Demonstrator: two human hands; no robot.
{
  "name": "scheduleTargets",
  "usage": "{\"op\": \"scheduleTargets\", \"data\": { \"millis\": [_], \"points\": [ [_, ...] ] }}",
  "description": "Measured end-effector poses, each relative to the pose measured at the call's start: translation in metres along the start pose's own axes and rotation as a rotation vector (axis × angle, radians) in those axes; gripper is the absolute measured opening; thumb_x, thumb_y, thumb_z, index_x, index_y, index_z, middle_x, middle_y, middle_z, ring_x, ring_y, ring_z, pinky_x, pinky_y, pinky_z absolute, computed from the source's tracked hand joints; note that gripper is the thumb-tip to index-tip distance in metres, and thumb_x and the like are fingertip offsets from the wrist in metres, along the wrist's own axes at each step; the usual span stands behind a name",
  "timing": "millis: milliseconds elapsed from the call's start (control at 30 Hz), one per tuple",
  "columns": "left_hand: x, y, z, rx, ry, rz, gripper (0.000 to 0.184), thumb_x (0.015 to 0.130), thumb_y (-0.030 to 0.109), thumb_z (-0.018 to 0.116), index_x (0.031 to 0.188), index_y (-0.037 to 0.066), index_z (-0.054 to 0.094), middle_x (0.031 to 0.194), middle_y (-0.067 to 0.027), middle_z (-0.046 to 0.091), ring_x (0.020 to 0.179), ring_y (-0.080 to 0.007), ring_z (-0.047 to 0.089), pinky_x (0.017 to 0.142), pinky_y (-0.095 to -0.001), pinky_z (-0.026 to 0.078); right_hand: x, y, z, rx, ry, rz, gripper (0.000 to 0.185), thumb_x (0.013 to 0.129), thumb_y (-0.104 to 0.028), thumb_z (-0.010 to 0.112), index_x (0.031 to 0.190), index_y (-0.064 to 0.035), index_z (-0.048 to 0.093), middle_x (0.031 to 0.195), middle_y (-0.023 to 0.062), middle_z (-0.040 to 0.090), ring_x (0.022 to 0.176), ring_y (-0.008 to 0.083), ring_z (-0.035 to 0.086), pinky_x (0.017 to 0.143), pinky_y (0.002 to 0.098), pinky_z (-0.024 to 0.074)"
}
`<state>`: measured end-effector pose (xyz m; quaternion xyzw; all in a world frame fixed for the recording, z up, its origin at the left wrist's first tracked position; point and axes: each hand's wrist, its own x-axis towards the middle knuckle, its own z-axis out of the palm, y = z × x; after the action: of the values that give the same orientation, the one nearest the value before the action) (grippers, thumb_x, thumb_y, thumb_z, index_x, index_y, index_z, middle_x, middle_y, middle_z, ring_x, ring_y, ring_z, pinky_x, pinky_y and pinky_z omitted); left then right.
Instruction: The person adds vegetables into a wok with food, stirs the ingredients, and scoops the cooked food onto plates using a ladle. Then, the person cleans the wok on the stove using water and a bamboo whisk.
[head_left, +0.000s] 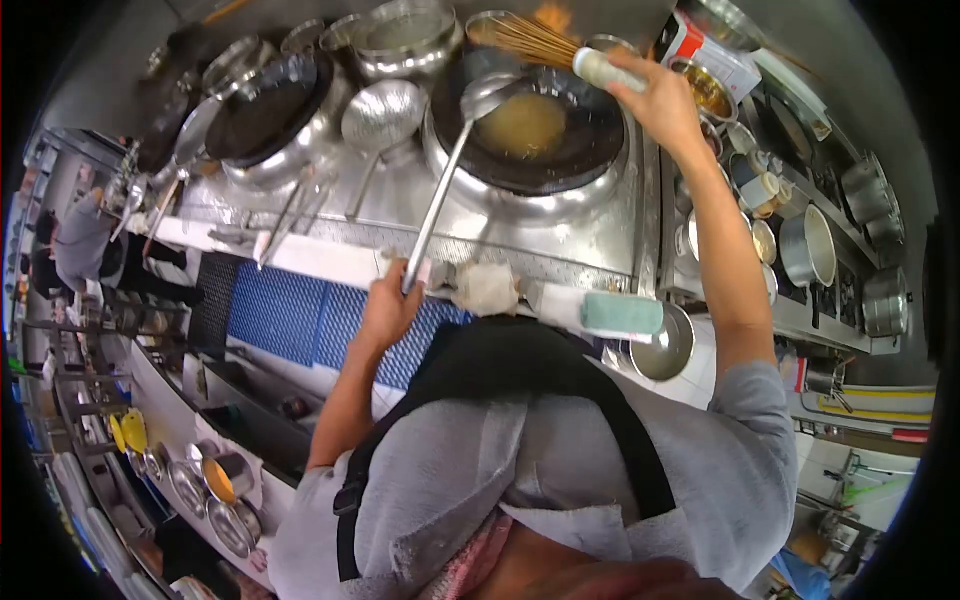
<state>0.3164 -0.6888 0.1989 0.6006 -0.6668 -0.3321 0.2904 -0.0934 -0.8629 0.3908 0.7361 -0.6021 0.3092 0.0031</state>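
My left hand (pixel 388 312) is wrapped round the handle end of a long metal ladle (pixel 440 207), whose bowl is at the left part of a black wok (pixel 590 125). Cloudy yellowish liquid (pixel 522 125) lies in the bottom of that wok. Above the wok's right side, my right hand (pixel 655 98) grips the pale handle of a bamboo whisk (pixel 535 42). The whisk's bristles point left, over the far rim. A perforated skimmer (pixel 383 114) rests on the steel stove to the left of the wok.
A second dark wok (pixel 270 108) sits further left. Behind stand metal pots (pixel 405 35), and a flame (pixel 553 17) shows at the back. A green sponge (pixel 622 314) and a crumpled cloth (pixel 487 289) lie along the front edge. Another person (pixel 82 240) stands at the far left.
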Motion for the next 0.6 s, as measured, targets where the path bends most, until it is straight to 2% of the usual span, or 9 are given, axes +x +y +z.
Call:
{"op": "scheduleTargets", "data": {
  "millis": [67, 167, 233, 300, 333, 367, 400, 467, 600],
  "points": [
    [-0.006, 0.022, -0.024, 0.206, -0.043, 0.015, 0.019, 0.093, 0.015, 0.068, 0.108, 0.007, 0.059, 0.080, -0.0252, 0.067, 0.076, -0.0446, 0.068, 0.061, -0.0489, 0.051, 0.007, 0.011, 0.023, -0.023, -0.196, -0.014, 0.035, 0.083, -0.028, 0.076, 0.114, -0.0126, 0.076, 0.107, 0.0178, 0.074, 0.098, 0.0357, 0.071, 0.087, 0.0434, 0.0555],
    [-0.007, 0.030, -0.028, 0.315, -0.171, 0.144, 0.030, 0.091, 0.023, 0.071, 0.117, 0.010, 0.062, 0.091, -0.0196, 0.071, 0.081, -0.0424, 0.069, 0.070, -0.0511, 0.054, 0.017, 0.054, 0.065, -0.292, -0.497, -0.091, 0.030, 0.084, -0.028, 0.074, 0.109, -0.0127, 0.077, 0.107, 0.0174, 0.074, 0.103, 0.0354, 0.070, 0.091, 0.0450, 0.0543],
    [-0.001, 0.049, -0.010, 0.303, -0.313, 0.077, 0.042, 0.089, 0.024, 0.074, 0.128, 0.015, 0.065, 0.100, -0.0187, 0.072, 0.090, -0.0405, 0.070, 0.079, -0.0478, 0.056, 0.019, 0.099, 0.102, -0.440, -0.554, -0.098, 0.025, 0.086, -0.026, 0.071, 0.107, -0.0123, 0.077, 0.105, 0.0184, 0.073, 0.102, 0.0349, 0.070, 0.091, 0.0459, 0.0547],
    [0.015, 0.038, 0.034, 0.207, -0.324, 0.227, 0.041, 0.091, 0.025, 0.069, 0.130, 0.013, 0.062, 0.104, -0.0205, 0.071, 0.094, -0.0410, 0.068, 0.081, -0.0498, 0.055, 0.042, 0.139, 0.151, -0.479, -0.317, -0.049, 0.025, 0.092, -0.026, 0.063, 0.109, -0.0136, 0.075, 0.107, 0.0196, 0.072, 0.101, 0.0361, 0.070, 0.089, 0.0470, 0.0550],
    [0.028, 0.039, 0.056, 0.188, -0.341, 0.221, 0.042, 0.092, 0.025, 0.068, 0.131, 0.011, 0.062, 0.106, -0.0215, 0.070, 0.095, -0.0414, 0.068, 0.082, -0.0494, 0.055, 0.060, 0.140, 0.173, -0.419, -0.317, -0.018, 0.028, 0.097, -0.027, 0.055, 0.114, -0.0146, 0.074, 0.110, 0.0197, 0.070, 0.101, 0.0370, 0.070, 0.088, 0.0477, 0.0552],
    [0.038, 0.040, 0.076, 0.166, -0.369, 0.214, 0.043, 0.092, 0.025, 0.066, 0.132, 0.009, 0.061, 0.108, -0.0224, 0.070, 0.095, -0.0417, 0.068, 0.083, -0.0490, 0.055, 0.074, 0.135, 0.196, -0.509, -0.355, -0.142, 0.029, 0.098, -0.030, 0.054, 0.111, -0.0135, 0.074, 0.110, 0.0185, 0.070, 0.100, 0.0375, 0.070, 0.087, 0.0483, 0.0554],
    [0.051, 0.043, 0.094, 0.180, -0.381, 0.182, 0.044, 0.092, 0.023, 0.066, 0.133, 0.009, 0.061, 0.110, -0.0223, 0.069, 0.096, -0.0420, 0.068, 0.084, -0.0494, 0.055, 0.077, 0.130, 0.231, -0.261, -0.159, -0.003, 0.028, 0.095, -0.030, 0.055, 0.106, -0.0112, 0.073, 0.106, 0.0186, 0.071, 0.097, 0.0377, 0.070, 0.085, 0.0478, 0.0565],
    [0.071, 0.053, 0.134, 0.186, -0.430, 0.136, 0.046, 0.091, 0.019, 0.066, 0.135, 0.010, 0.060, 0.114, -0.0221, 0.068, 0.099, -0.0426, 0.067, 0.087, -0.0501, 0.054, 0.070, 0.113, 0.269, -0.394, -0.251, 0.032, 0.029, 0.090, -0.031, 0.063, 0.106, -0.0089, 0.072, 0.109, 0.0198, 0.070, 0.095, 0.0366, 0.071, 0.085, 0.0481, 0.0577],
    [0.081, 0.049, 0.205, 0.149, -0.401, 0.173, 0.054, 0.089, 0.012, 0.061, 0.143, 0.007, 0.053, 0.108, -0.0236, 0.067, 0.096, -0.0426, 0.066, 0.086, -0.0507, 0.054, 0.037, 0.093, 0.194, -0.248, -0.483, -0.078, 0.036, 0.085, -0.029, 0.072, 0.120, -0.0170, 0.073, 0.113, 0.0160, 0.071, 0.108, 0.0344, 0.068, 0.096, 0.0468, 0.0528]
  ]
}}
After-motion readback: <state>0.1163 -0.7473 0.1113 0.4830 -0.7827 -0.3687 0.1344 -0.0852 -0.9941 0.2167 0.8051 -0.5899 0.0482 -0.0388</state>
